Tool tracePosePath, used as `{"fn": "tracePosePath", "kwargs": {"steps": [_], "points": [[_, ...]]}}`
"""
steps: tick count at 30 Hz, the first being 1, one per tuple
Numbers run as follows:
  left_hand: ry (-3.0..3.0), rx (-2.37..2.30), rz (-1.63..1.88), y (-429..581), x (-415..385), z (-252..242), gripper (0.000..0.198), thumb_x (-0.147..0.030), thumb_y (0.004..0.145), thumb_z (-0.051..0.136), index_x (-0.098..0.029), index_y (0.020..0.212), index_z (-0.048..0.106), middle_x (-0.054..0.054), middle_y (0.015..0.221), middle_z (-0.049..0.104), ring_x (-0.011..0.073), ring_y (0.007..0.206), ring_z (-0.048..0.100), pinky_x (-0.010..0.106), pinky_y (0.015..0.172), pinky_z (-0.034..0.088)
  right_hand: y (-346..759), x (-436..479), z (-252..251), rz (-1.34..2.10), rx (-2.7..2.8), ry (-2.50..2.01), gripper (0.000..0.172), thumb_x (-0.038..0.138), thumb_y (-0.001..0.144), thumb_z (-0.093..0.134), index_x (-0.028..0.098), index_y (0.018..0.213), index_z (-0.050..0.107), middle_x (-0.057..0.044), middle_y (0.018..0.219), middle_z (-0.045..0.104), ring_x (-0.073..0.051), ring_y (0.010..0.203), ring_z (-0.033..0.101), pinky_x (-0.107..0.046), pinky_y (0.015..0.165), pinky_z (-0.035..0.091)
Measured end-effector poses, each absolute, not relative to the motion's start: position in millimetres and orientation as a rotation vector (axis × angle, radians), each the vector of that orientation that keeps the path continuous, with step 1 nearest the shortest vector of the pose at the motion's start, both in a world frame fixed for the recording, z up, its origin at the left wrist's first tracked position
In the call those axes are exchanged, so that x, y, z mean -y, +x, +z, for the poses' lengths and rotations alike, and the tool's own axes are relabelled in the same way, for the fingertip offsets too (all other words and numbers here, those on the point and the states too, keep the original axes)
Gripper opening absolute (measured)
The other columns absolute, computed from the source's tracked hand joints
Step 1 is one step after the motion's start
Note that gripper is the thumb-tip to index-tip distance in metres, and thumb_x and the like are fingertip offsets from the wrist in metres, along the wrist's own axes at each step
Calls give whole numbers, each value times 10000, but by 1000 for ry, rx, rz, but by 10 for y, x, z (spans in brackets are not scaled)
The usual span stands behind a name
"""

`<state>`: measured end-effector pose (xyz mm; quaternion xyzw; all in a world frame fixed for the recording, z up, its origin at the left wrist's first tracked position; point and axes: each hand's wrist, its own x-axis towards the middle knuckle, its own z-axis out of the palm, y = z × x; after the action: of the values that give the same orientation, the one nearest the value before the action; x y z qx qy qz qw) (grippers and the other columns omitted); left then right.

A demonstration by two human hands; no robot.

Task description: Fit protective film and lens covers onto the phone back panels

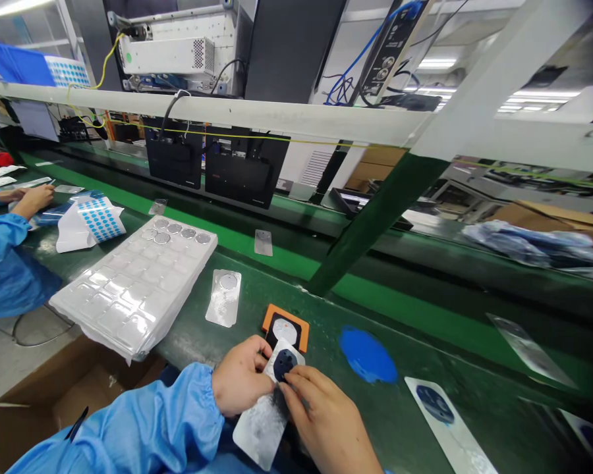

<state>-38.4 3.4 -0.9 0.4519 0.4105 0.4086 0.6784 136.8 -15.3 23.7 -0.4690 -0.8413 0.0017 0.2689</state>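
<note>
Between my hands is a pale, translucent backing strip (263,431) with a dark round adhesive sticker (283,363) near its upper end. My left hand (242,375) pinches the strip's left edge. With thumb and forefinger together, my right hand (326,415) closes at the sticker's lower right edge; whether it has lifted the sticker cannot be made out. Just beyond the strip sits an orange and black fixture (301,332) with a round silvery disc (284,330) in it. A blue patch (368,354) lies on the bench to the right of the fixture.
A white plastic tray (128,289) with several round silvery pieces stands at left. Clear strips (224,306) lie on the green bench, and another strip with a dark sticker (449,428) is at right. A co-worker's hands (34,201) are at far left. A green post (375,224) rises behind.
</note>
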Motion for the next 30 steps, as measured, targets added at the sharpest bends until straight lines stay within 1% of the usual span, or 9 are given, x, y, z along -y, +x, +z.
{"fn": "tracePosePath", "kwargs": {"steps": [3, 6, 10, 13, 16, 18, 20, 24, 30], "points": [[1037, -944, 928, -376, -36, -15, 357, -28, 627, 540, -179, 950, 525, -42, 704, 635, 92, 548, 521, 203, 505, 354, 1367, 154, 225, -15, 2303, -1260, 245, 210, 968, 461, 213, 938, 704, -43, 971, 718, -161, 868, 686, -276, 808, 542], [1065, -960, 926, -367, -39, -21, 363, -21, 626, 545, -181, 951, 523, -48, 689, 635, 96, 554, 535, 200, 505, 354, 1375, 170, 199, -105, 2318, -1229, 272, 170, 972, 422, 189, 933, 690, -55, 965, 719, -163, 876, 683, -283, 834, 531], [1107, -983, 923, -345, -29, -5, 382, -14, 627, 547, -185, 968, 522, -49, 693, 646, 106, 581, 569, 195, 510, 362, 1385, 227, 148, -248, 2345, -1204, 232, 184, 964, 452, 166, 1034, 672, -85, 1043, 707, -189, 949, 670, -306, 870, 520], [1130, -987, 924, -323, -22, 13, 382, -3, 631, 539, -188, 965, 519, -49, 698, 649, 108, 596, 585, 188, 511, 356, 1360, 289, 102, -323, 2400, -1256, 232, 114, 924, 467, 159, 1049, 658, -103, 1076, 692, -211, 969, 656, -329, 877, 514], [1153, -992, 922, -306, -24, 10, 379, 4, 639, 538, -189, 964, 516, -48, 701, 650, 105, 598, 589, 184, 513, 350, 1302, 351, 85, -360, 2425, -1374, 269, 27, 849, 488, 169, 1017, 643, -93, 1024, 684, -212, 886, 648, -335, 797, 517], [1166, -1001, 911, -300, -31, -7, 382, 9, 640, 535, -187, 967, 512, -47, 697, 649, 101, 590, 583, 183, 514, 346, 1261, 381, 104, -355, 2436, -1434, 230, 25, 819, 527, 195, 937, 628, -59, 908, 666, -206, 787, 626, -338, 715, 502], [1166, -1005, 894, -296, -39, -33, 390, 15, 635, 528, -185, 968, 504, -45, 695, 650, 99, 586, 579, 184, 516, 343, 1233, 393, 139, -339, 2459, -1454, 182, 43, 805, 566, 215, 856, 597, -30, 812, 626, -204, 721, 595, -346, 663, 477], [1175, -1013, 870, -284, -41, -80, 437, 24, 620, 527, -192, 997, 493, -56, 693, 645, 97, 575, 569, 187, 525, 357, 1247, 372, 196, -346, 2519, -1393, 189, 38, 773, 588, 219, 805, 548, -15, 767, 591, -198, 684, 564, -349, 629, 435], [1197, -1070, 866, -249, -42, -62, 443, -3, 629, 561, -198, 1022, 499, -50, 703, 649, 105, 577, 574, 194, 523, 363, 1316, 309, 205, -403, 2567, -1330, 219, -1, 774, 505, 215, 801, 532, -28, 753, 603, -189, 653, 570, -341, 608, 418]]}}
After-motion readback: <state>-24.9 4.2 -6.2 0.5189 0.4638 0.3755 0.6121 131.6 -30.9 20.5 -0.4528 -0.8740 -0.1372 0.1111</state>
